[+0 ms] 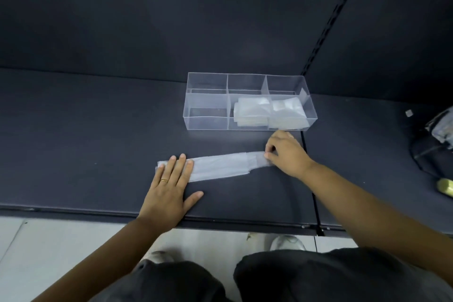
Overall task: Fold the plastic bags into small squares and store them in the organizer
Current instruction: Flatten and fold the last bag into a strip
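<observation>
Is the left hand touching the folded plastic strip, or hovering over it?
Touching. The head view shows the left hand lying flat with its fingers pressed on the strip's left end.

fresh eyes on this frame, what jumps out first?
The long strip of plastic bag lying flat on the dark shelf, pinned by the flat left hand at one end and pinched by the right hand at the other. Just behind it stands the clear organizer, with folded bags already stacked in its front right compartment; the other compartments look empty.
</observation>
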{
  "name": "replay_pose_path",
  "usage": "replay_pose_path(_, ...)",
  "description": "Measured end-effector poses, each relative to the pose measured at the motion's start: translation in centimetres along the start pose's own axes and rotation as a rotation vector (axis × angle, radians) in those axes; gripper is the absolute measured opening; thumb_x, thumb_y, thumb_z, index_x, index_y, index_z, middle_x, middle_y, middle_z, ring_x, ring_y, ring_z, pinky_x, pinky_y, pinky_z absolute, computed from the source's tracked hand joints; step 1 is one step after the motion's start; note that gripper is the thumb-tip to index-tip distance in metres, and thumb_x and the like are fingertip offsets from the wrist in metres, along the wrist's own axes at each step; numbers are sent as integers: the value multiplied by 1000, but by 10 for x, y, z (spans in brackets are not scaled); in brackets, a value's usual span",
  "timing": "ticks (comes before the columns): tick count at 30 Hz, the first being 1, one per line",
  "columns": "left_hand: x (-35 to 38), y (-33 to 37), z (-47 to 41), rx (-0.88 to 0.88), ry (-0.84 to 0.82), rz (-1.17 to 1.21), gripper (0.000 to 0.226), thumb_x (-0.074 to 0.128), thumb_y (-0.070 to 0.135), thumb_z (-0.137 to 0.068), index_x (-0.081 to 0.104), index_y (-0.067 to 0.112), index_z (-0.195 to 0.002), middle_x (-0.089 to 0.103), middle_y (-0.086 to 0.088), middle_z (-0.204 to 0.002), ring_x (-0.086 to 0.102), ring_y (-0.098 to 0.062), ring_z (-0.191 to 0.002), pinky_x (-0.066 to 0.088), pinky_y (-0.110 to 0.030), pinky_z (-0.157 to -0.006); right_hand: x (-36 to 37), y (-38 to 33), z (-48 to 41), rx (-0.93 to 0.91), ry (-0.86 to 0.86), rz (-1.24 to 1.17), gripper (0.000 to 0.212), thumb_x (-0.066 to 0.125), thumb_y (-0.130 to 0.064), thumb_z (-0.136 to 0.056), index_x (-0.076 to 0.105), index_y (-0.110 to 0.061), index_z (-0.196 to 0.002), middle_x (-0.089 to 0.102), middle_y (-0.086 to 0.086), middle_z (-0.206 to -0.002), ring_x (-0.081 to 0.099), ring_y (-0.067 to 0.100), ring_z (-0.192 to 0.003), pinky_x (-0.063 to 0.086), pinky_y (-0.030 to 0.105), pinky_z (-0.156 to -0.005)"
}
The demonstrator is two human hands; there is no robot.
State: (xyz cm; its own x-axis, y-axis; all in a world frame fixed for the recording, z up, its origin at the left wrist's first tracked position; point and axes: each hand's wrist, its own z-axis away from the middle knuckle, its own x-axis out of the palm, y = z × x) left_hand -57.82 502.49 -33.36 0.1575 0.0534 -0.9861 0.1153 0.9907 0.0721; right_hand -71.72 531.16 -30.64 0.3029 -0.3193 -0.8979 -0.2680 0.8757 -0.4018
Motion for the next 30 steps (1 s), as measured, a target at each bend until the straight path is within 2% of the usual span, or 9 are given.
replay_pose_path(6, -5, -26, -16, 188, -39, -123, 85, -3, 71, -88, 8, 17, -152, 10, -3, -160, 2, -22, -147, 3, -43, -119, -14, 9, 43, 202, -290, -475, 9, 60, -13, -88, 61, -20, -82, 64, -4, -66, 55, 5, -57, 42, 16, -56)
replay_pose_path(12, -33, -5, -29, 325, -62, -227, 90, 2, 75, -84, 18, 20, -153, -3, -2, -161, -9, -21, -147, -6, -43, -120, -26, 13, 86, 341, -645, -673, 3, 69, -14, -87, 69, -17, -87, 65, -1, -68, 55, 8, -58, 43, 22, -61)
replay_pose_path(14, -30, 32, -20, 325, -57, -35, 97, 10, 81, -79, 14, 18, -153, -9, 0, -160, -17, -18, -146, -15, -35, -117, -28, 7, 97, 381, -686, -780, 13, 67, -16, -88, 64, -18, -76, 59, -7, -57, 53, 5, -52, 43, 18, -56)
replay_pose_path(17, -18, 97, 1, 361, -87, 294, 105, 37, 82, -76, 3, 19, -153, -15, 7, -158, -22, -7, -143, -18, -22, -114, -32, -11, 108, 415, -743, -1011, 16, 68, -21, -86, 62, -19, -70, 58, -3, -62, 54, 8, -56, 43, 18, -55)
replay_pose_path(20, -18, 140, 13, 235, -46, 734, 87, 67, 45, -84, 17, 24, -152, 11, 14, -157, 7, 1, -144, 2, -10, -114, -37, -30, 115, 362, -799, -1122, 13, 72, -31, -74, 68, -19, -73, 64, 2, -68, 56, 10, -58, 45, 18, -55)
replay_pose_path(22, -29, 146, 15, 177, -15, 936, 59, 61, 21, -89, 39, 22, -145, 41, 9, -148, 39, -2, -134, 25, -12, -109, -44, -38, 115, 303, -773, -1126, 21, 70, -38, -74, 70, -18, -78, 65, 4, -70, 56, 11, -58, 46, 18, -54)
replay_pose_path(24, -40, 139, 15, 107, -35, 1082, 31, 53, 18, -96, 62, 19, -126, 65, 7, -122, 59, -4, -111, 42, -20, -100, -53, -34, 108, 270, -627, -1073, 38, 63, -50, -76, 71, -15, -85, 65, 4, -72, 54, 10, -57, 46, 18, -53)
replay_pose_path(27, -51, 122, 13, -95, -159, 1463, 22, 52, 23, -97, 73, 20, -105, 73, 6, -101, 66, -7, -98, 48, -23, -93, -53, -25, 96, 231, -405, -1141, 49, 55, -53, -80, 67, -15, -108, 69, 2, -100, 48, 11, -59, 42, 21, -58)
replay_pose_path(30, -50, 110, 8, -193, -247, 1852, 31, 40, 21, -101, 65, 11, -117, 70, -9, -115, 64, -20, -111, 49, -25, -98, -26, -39, 95, 135, -533, -1186, 48, 61, -31, -87, 51, -21, -132, 67, 0, -113, 42, 11, -57, 39, 23, -59)
